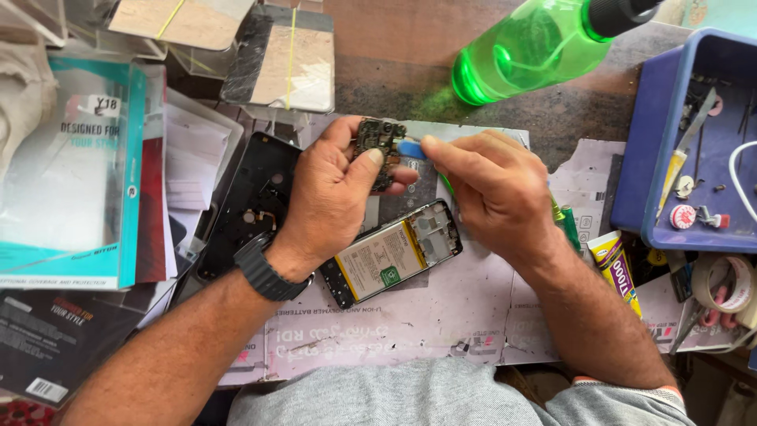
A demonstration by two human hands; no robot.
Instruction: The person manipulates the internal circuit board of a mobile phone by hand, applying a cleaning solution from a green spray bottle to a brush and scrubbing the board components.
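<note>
My left hand grips a small dark circuit board between thumb and fingers, held upright above the table. My right hand pinches a small blue pry tool whose tip touches the board's right edge. Below the hands lies an opened phone frame with its battery showing. A black phone back cover rests to the left, partly under my left wrist, which wears a black watch.
A green plastic bottle lies at the top. A blue tray with small tools stands at the right; a glue tube and tape roll sit below it. Packaging boxes pile at the left. A green screwdriver lies under my right hand.
</note>
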